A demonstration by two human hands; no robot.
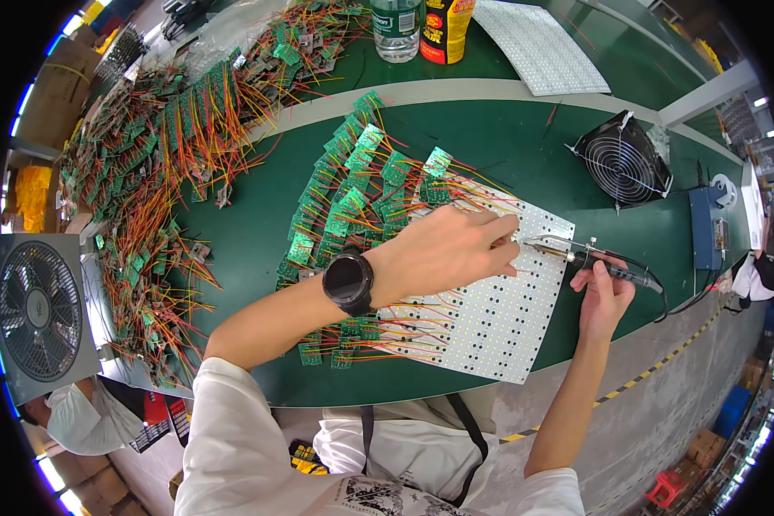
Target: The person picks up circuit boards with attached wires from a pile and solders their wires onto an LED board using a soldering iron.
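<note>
My right hand [606, 297] grips a soldering iron [626, 273] with a thin metal feed tube along it. Its tip points left, just above a white LED panel [499, 322] dotted with rows of small lights. Over that panel my left hand [456, 245] is closed, its fingers bent and pressed together near the iron's tip. What they hold is too small to make out. Small green circuit boards [348, 211] lie in overlapping rows left of the panel and partly under my left forearm. Red and yellow wires [417, 331] run from them onto the panel's left edge.
A large heap of wired circuit boards [138, 155] covers the table's left side. Beyond stand a clear bottle [396, 30], a yellow-red can [445, 30] and another white panel [542, 47]. A black fan [623, 159] and blue soldering unit [705, 228] are at right; a grey fan [39, 310] is left.
</note>
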